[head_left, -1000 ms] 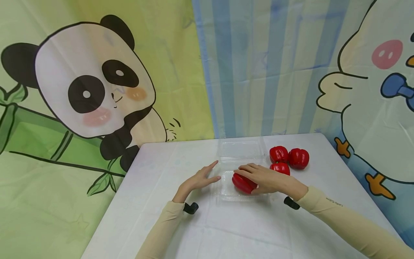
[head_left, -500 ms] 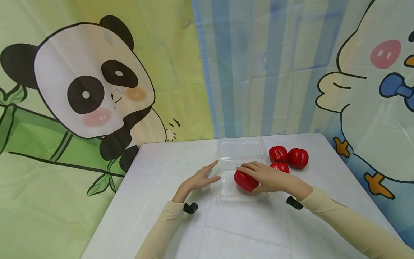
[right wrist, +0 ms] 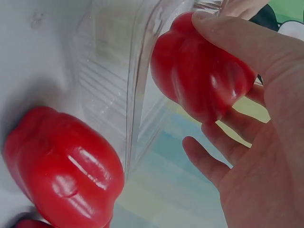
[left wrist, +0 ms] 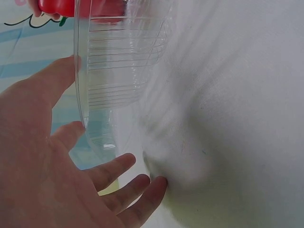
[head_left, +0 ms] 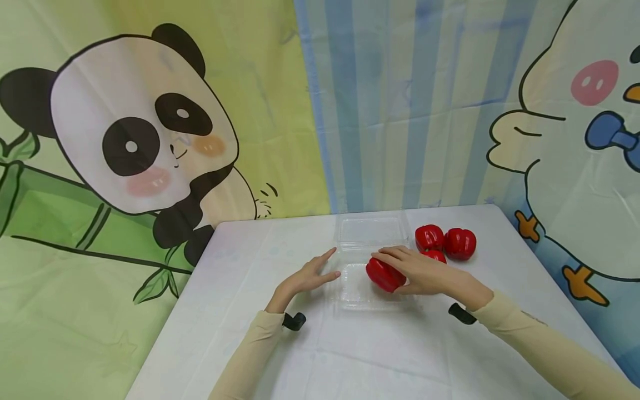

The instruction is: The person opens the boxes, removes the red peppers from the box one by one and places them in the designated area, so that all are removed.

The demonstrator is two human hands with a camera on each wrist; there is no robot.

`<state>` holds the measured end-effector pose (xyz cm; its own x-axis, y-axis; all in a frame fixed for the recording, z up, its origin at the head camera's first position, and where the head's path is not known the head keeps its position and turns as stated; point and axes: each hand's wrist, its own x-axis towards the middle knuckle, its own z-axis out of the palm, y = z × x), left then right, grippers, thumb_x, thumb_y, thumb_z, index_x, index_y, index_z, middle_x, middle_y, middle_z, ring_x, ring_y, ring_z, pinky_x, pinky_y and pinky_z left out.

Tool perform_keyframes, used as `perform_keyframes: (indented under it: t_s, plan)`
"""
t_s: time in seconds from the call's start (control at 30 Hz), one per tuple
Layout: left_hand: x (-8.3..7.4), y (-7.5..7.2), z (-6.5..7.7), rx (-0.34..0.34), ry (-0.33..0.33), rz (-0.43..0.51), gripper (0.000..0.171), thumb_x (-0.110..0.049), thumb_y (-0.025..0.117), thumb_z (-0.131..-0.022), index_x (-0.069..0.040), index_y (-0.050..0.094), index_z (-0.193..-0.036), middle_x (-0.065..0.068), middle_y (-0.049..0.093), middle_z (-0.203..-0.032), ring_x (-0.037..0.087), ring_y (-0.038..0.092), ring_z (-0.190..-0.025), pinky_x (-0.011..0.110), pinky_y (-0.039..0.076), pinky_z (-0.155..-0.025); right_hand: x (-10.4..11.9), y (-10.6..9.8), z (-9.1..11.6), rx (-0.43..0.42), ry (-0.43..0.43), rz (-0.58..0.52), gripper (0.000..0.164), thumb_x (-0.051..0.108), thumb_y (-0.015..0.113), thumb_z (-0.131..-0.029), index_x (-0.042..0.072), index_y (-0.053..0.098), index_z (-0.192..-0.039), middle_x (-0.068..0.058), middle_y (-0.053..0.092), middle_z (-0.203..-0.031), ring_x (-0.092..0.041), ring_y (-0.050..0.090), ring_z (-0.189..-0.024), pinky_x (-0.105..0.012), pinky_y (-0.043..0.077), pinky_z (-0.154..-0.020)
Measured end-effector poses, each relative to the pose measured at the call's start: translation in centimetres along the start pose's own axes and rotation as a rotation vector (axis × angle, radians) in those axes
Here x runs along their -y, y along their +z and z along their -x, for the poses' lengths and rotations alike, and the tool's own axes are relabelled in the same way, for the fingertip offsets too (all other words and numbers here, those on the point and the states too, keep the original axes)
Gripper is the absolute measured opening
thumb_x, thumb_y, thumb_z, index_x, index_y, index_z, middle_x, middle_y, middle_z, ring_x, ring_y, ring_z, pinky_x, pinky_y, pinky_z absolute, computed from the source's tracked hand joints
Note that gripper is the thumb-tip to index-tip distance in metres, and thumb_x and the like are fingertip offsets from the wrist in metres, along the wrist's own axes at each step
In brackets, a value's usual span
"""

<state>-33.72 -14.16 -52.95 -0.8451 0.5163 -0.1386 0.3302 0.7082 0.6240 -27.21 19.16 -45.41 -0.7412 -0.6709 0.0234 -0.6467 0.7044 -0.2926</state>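
Only the right wrist view shows the right hand (right wrist: 256,123) gripping the red pepper (right wrist: 202,66) beside the clear tray (right wrist: 114,80); left hand (left wrist: 52,171) spread.

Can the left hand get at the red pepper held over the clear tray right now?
Probably yes: the left hand rests open at the clear tray's left edge, and only the low tray wall lies between it and the pepper the right hand holds.
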Motion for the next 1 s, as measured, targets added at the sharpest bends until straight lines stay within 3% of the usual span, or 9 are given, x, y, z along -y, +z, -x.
perform_keyframes:
  t_s: [0.2,0.5,0.77,1.0]
  plan:
    - [-0.1,0.0,0.1,-0.001,0.008,0.001,0.081,-0.055,0.056,-0.098,-0.026,0.017,-0.163,0.012,0.028,-0.165,0.036,0.027,-0.152,0.059,0.028,-0.12,-0.4,-0.4,1.0,-0.048,0.036,0.012,0.103,0.028,0.092,-0.07,0.021,0.036,-0.156,-0.008,0.045,-0.152,-0.033,0.043,-0.137,-0.048,0.06,-0.087]
    - [-0.1,-0.1,0.2,-0.007,0.015,0.013,0.081,-0.054,0.056,-0.098,-0.027,0.017,-0.163,0.011,0.027,-0.166,0.034,0.027,-0.152,0.058,0.027,-0.121,-1.8,-0.9,3.0,-0.141,0.036,-0.036,0.106,0.023,0.094,-0.068,0.02,0.035,-0.155,-0.008,0.046,-0.15,-0.033,0.042,-0.137,-0.05,0.06,-0.086]
    - [-0.1,-0.1,0.1,-0.012,0.026,0.019,0.082,-0.055,0.057,-0.097,-0.025,0.017,-0.163,0.012,0.027,-0.166,0.035,0.027,-0.152,0.058,0.028,-0.121,-2.7,-1.1,4.3,-0.206,0.037,-0.052,0.108,0.028,0.095,-0.065,0.02,0.036,-0.155,-0.007,0.046,-0.15,-0.031,0.041,-0.136,-0.049,0.06,-0.085]
    - [-0.2,0.1,0.1,-0.012,0.01,0.028,0.082,-0.056,0.058,-0.097,-0.027,0.018,-0.162,0.012,0.028,-0.165,0.035,0.028,-0.152,0.06,0.028,-0.119,-2.9,-1.8,5.4,-0.236,0.088,-0.052,0.107,0.024,0.095,-0.067,0.021,0.034,-0.155,-0.01,0.044,-0.15,-0.034,0.039,-0.137,-0.051,0.06,-0.084]
